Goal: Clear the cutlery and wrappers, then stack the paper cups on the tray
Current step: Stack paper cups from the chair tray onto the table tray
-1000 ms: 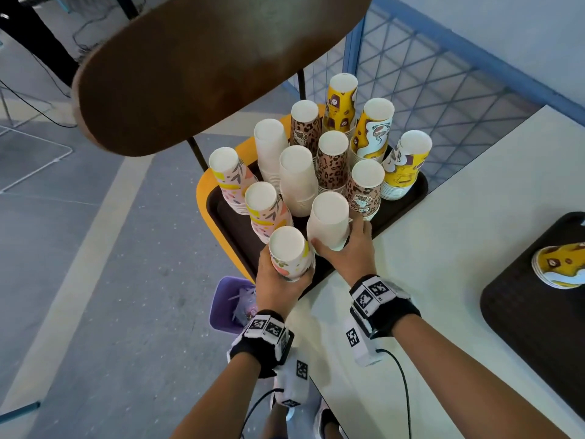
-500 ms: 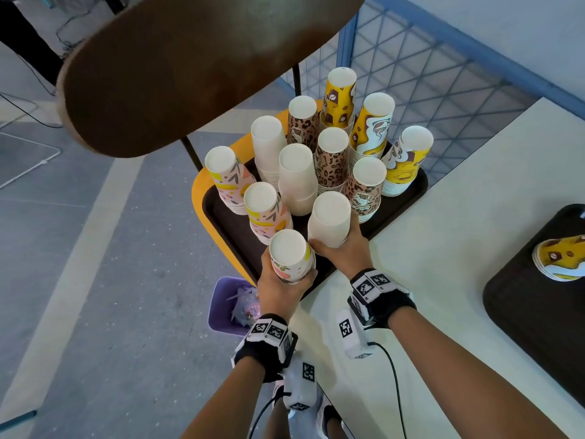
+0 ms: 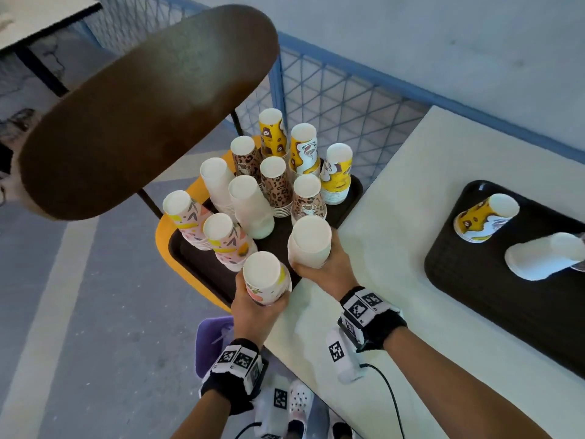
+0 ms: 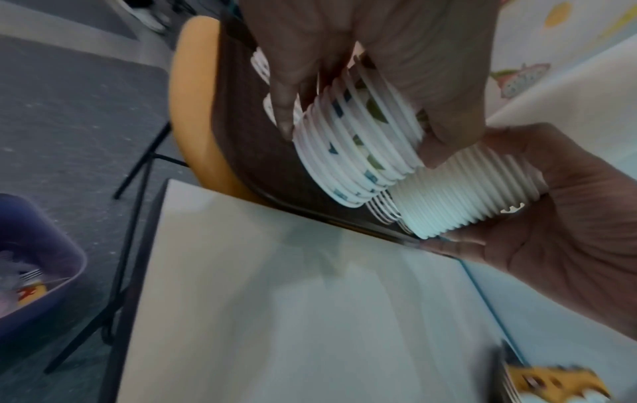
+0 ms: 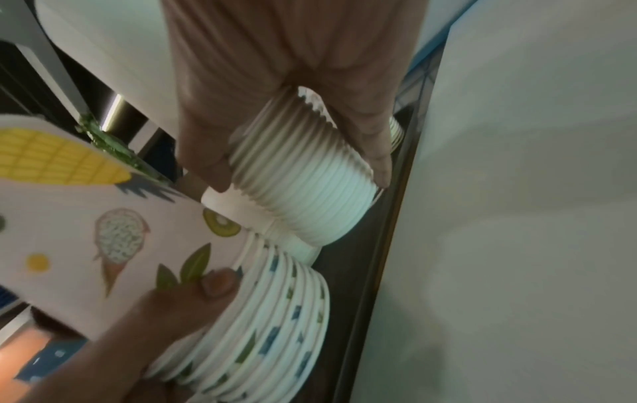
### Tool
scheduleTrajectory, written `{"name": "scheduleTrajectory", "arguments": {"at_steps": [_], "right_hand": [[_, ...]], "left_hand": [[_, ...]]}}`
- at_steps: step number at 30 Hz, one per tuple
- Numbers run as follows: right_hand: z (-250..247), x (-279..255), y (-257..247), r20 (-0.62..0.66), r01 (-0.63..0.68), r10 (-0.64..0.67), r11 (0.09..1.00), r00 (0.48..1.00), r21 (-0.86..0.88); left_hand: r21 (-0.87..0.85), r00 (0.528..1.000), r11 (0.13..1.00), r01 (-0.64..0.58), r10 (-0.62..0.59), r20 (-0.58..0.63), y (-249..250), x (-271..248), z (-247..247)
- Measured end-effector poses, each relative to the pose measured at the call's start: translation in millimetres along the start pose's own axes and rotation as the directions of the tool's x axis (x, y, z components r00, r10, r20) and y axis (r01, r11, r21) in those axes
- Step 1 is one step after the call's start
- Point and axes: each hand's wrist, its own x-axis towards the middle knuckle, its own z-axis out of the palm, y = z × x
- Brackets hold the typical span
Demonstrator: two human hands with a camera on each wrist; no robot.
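A dark tray (image 3: 196,264) lies on a yellow chair seat and holds several stacks of upturned paper cups. My left hand (image 3: 259,299) grips a fruit-patterned cup stack (image 3: 266,280) at the tray's near corner. My right hand (image 3: 329,267) grips a plain white cup stack (image 3: 310,242) beside it. In the left wrist view the fruit-patterned cup stack (image 4: 358,152) and the white cup stack (image 4: 458,191) sit tilted, rims side by side, over the tray edge. The right wrist view shows my fingers (image 5: 375,152) curled round the white cup stack (image 5: 303,191).
A second dark tray (image 3: 474,296) on the white table (image 3: 395,201) carries a yellow cup stack (image 3: 484,217) and a white cup stack (image 3: 544,258). A purple bin (image 3: 212,340) with cutlery stands on the floor. The brown chair back (image 3: 142,122) and a blue mesh fence (image 3: 348,103) stand behind.
Both hands keep their grip, and the two stacks have tilted and come slightly toward the tray's near edge. The head view has swung right, so more of the second tray shows.
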Motion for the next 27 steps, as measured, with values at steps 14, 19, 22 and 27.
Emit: {"name": "scheduleTrajectory", "arguments": {"at_steps": [14,19,22,27], "right_hand": [[-217,-110,14,-0.58,-0.14,0.213,0.976,0.787,0.168],[-297,-133,33,-0.642,-0.136,0.267,0.959,0.719,0.247],[-339,-138,40,-0.647,-0.126,0.262,0.96,0.716,0.249],[-383,-139,44,-0.621,-0.082,0.206,0.971,0.756,0.223]], "left_hand": [[-0.041,0.739,0.944,-0.326,0.282,0.612,122,-51,128],[-0.057,0.693,0.944,-0.325,0.278,0.665,157,-87,197],[-0.065,0.721,0.951,-0.303,0.274,0.637,172,-107,231],[-0.044,0.778,0.957,-0.288,0.261,0.571,178,-123,270]]}}
